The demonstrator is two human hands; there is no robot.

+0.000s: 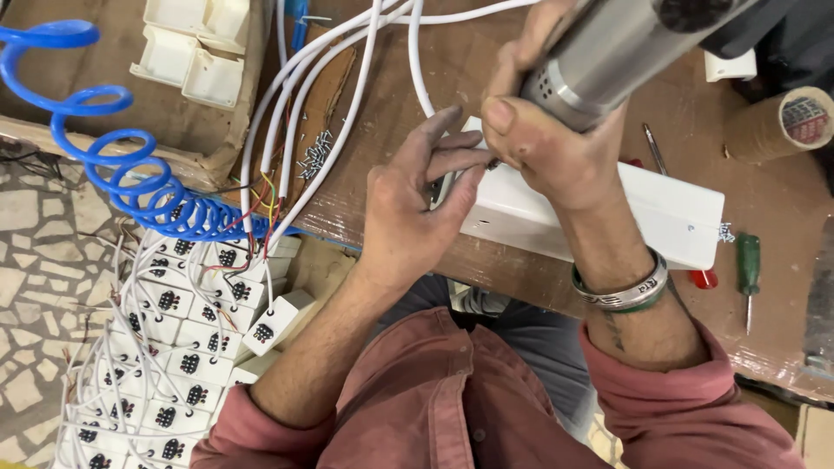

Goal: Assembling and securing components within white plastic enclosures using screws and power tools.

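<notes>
On the brown workbench (pixel 486 52), a long white plastic box (pixel 669 213) lies near the centre, running from 12 toward 3 o'clock. The left hand (pixel 413 204) presses against the box's near end, fingers spread along its edge and side, steadying it rather than wrapped around it. The right hand (pixel 543 143) is closed around a silver powered screwdriver (pixel 621 48), whose tip meets the box's end at a spot hidden behind the thumb. At 11 o'clock, white cables (pixel 334 82) cross the bench beside a small heap of screws (pixel 314 155). A blue coiled hose (pixel 122 161) loops at 9 o'clock. At 7 o'clock, a pile of white socket units (pixel 187 347) with trailing wires fills the floor. A green-handled screwdriver (pixel 748 265) lies at 3 o'clock, just past the box.
</notes>
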